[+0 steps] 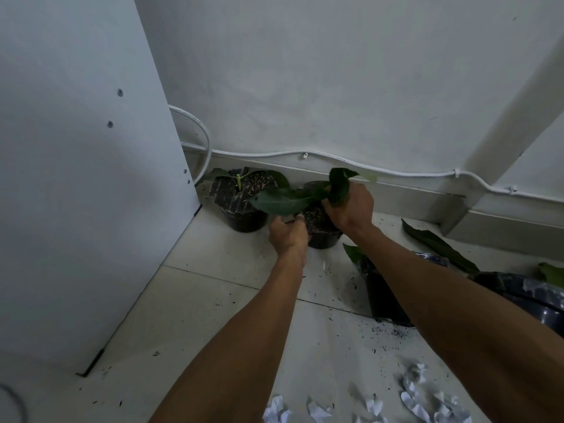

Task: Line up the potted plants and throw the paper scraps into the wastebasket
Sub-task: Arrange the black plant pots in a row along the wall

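White floor tiles (213, 300) by the wall carry two black potted plants; both hands clamp the nearer pot (320, 230), left grip (288, 232) on its rim, right grip (351, 206) over the leaves. Paper scraps (427, 401) lie near the camera.

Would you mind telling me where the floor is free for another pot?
Free: tiles between the white cabinet and the left hand. Crowded: right side, with lying pots, and near foreground, with paper scraps.

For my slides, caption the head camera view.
Both hands set a second potted plant beside the first; paper scraps remain.
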